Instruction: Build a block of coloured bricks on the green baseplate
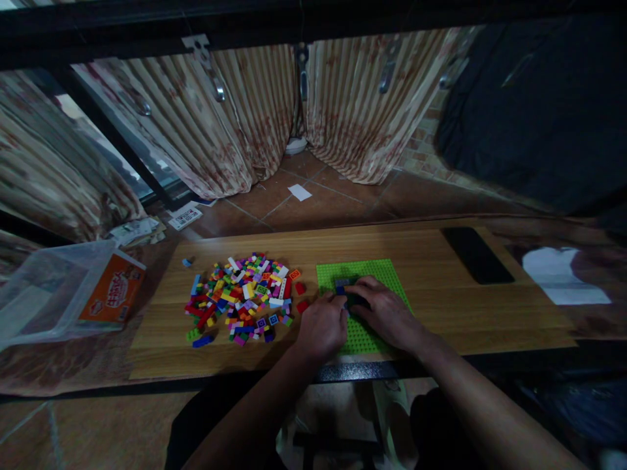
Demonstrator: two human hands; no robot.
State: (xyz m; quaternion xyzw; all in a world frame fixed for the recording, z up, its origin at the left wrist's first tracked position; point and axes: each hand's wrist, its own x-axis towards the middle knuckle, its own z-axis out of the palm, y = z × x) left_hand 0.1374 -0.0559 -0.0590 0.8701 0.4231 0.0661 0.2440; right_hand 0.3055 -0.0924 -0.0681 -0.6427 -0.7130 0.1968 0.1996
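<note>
A bright green studded baseplate (pixel 355 269) lies on the wooden board in front of me. Dark blue toy bricks (pixel 341 283) sit on it, partly covered by my fingers. My left hand (pixel 321 326) is curled at the plate's left side, its fingertips pressed against the near end of these bricks; whatever it pinches is hidden. From the right, my right hand (pixel 386 310) reaches over the plate with bent fingers, index finger and thumb around the dark bricks. Left of the plate spreads a pile of mixed toy bricks (pixel 247 292), with red bricks (pixel 300 288) close to my left hand.
A black phone-like slab (pixel 477 254) lies at the board's right. White paper (pixel 565 275) is beyond its right end. A clear plastic bin (pixel 53 287) with an orange label stands at the left. Curtains (pixel 255 117) hang behind the board, above a tiled floor.
</note>
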